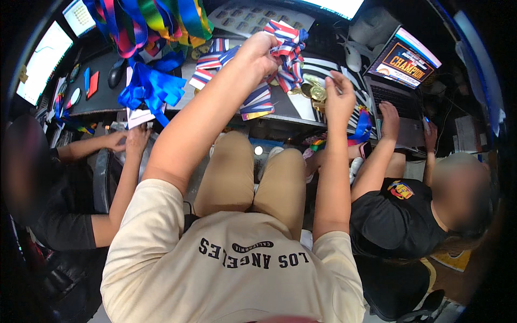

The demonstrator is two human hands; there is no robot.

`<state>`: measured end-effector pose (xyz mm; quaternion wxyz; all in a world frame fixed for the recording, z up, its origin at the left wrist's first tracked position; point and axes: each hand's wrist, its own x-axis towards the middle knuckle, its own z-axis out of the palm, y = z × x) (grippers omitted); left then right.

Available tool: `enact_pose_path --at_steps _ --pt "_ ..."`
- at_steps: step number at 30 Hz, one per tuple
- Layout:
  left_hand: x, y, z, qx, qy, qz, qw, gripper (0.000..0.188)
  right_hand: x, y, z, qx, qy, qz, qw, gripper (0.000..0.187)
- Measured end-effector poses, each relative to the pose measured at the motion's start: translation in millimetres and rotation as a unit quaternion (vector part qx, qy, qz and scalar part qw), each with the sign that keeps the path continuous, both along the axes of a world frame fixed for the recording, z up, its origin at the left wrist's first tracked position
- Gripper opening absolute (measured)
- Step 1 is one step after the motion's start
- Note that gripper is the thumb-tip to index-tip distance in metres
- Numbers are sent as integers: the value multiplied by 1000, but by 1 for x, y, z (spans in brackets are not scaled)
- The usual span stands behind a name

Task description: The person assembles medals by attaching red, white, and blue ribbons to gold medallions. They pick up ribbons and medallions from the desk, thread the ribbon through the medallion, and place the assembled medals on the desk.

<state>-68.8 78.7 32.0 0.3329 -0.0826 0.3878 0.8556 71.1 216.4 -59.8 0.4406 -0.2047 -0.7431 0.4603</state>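
Two hands: left hand (262, 52) clamped on bunched striped ribbons (291, 47) over the worktop (101, 102); right hand (339, 103) loosely curled, thumb and fingers apart, just beside the gold medals (318, 93).
Medals: contact hard to tell.
Ribbon step: seemingly gathering.
Next move: probably calls for straightening ribbons under a steady left grip.

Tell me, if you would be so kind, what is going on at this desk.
The person's left hand is holding up a bunch of red, white and blue ribbons. The right hand is beside some gold medals; whether it touches them is unclear. Blue ribbons lie to the left, and a co-worker on the right has a hand at a laptop.
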Motion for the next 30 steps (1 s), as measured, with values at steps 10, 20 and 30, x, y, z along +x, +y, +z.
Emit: enact_pose_path --at_steps 10,20,30 --pt "45 -182 -37 190 45 -43 980 59 68 -119 -126 -123 -410 245 870 18" --pt "111 -220 -56 16 -58 -41 997 38 -43 -121 -326 -175 -568 201 779 28" --pt "60 -210 -94 -32 -105 -93 990 32 142 237 -34 207 -346 -41 914 27"
